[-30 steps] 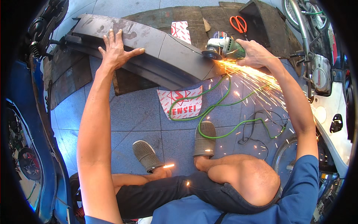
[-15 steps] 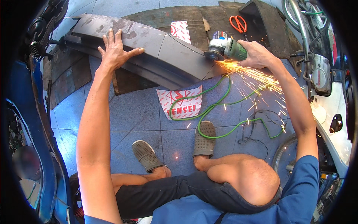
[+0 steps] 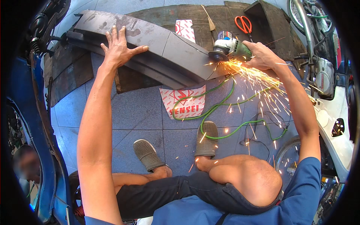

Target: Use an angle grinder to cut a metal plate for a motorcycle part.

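At eleven o'clock lies a long grey panel (image 3: pixel 148 42), the left hand (image 3: pixel 119 50) spread wide on it, gripping nothing; at one o'clock the right hand (image 3: pixel 261 55) curls round an angle grinder (image 3: pixel 237 48). Sparks (image 3: pixel 258 75) stream toward four o'clock; the disc (image 3: pixel 218 56) seems to touch the panel, though glare obscures this.

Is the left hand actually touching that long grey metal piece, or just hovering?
Touching. The head view shows the left hand spread against the grey metal piece, fingers laid on its upper face.
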{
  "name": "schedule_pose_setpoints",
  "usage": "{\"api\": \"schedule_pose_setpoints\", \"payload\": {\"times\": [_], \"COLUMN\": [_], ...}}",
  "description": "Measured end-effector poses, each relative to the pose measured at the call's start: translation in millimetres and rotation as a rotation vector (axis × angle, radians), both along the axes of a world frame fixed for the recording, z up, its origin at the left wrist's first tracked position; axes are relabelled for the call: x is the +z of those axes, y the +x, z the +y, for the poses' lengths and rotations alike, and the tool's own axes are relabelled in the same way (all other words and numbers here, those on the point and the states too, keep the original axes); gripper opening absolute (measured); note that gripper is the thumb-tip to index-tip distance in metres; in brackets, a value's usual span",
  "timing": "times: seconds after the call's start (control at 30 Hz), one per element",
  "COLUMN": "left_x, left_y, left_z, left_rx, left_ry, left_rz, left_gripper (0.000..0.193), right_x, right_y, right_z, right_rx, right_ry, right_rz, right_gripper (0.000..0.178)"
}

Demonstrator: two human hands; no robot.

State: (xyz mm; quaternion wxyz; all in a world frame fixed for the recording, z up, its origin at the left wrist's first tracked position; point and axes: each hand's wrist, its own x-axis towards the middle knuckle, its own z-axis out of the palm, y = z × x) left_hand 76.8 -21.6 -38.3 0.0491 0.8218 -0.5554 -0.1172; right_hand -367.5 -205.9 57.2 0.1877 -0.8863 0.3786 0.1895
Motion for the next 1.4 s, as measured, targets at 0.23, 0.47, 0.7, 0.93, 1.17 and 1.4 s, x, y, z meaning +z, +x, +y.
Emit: {"api": "schedule_pose_setpoints", "payload": {"times": [0.23, 0.47, 0.7, 0.93, 1.17, 1.4], "left_x": [-4.6, -3.0, -2.5, -6.2, 2.6, 27.5], "left_y": [0.6, -0.9, 1.5, 0.0, 1.2, -6.2], "left_z": [0.0, 1.2, 3.2, -0.3, 0.3, -11.0], "left_rx": [-0.003, -0.006, -0.003, -0.010, 0.009, -0.191], "left_ry": [-0.007, -0.003, 0.010, 0.004, 0.038, 0.202], "left_rz": [0.007, 0.016, 0.001, -0.006, -0.022, -0.240], "left_gripper": [0.137, 0.137, 0.138, 0.139, 0.136, 0.140], "right_x": [3.0, 4.3, 4.4, 18.1, 32.0, 10.0], "right_y": [1.0, -0.7, 8.3, -4.9, -24.0, -45.9], "right_z": [0.2, 1.8, -0.2, -5.0, -4.0, 15.7], "right_rx": [-0.005, -0.023, -0.031, -0.054, -0.166, -0.319], "right_ry": [0.053, 0.042, 0.098, 0.081, 0.151, 0.199], "right_rz": [0.045, 0.012, 0.184, -0.029, -0.155, -0.214], "right_gripper": [0.068, 0.072, 0.089, 0.070, 0.066, 0.067]}}
